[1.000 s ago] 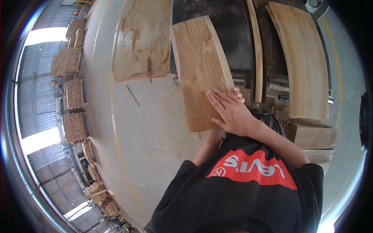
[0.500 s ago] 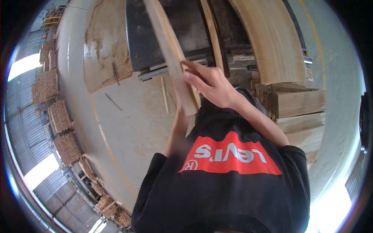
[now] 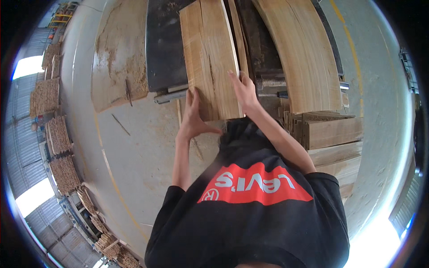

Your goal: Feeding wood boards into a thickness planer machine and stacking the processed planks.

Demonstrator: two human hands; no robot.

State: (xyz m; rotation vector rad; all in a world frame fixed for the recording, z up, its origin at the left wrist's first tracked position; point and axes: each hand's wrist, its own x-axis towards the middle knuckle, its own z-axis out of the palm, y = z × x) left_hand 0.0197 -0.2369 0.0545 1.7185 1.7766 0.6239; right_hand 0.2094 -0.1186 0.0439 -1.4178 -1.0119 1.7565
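Note:
A light brown wooden plank lies broad face up in front of me, a dark crack running along its grain. My left hand grips its near left corner, fingers along the left edge and thumb by the near end. On the right edge, close to the near end, my right hand holds the plank, fingertips on its upper face. Beneath it is a black machine table. A narrow wooden strip runs alongside the plank's right edge.
A wide curved-looking board lies to the right, above stacked timber. At the left is a brown sheet with a thin stick on it. Another stick lies on the floor. Piled wood lines the far left.
The plank has turned from on edge to broad face up. My left hand, mostly hidden behind it before, now shows at its left edge; my right hand has moved to the right edge.

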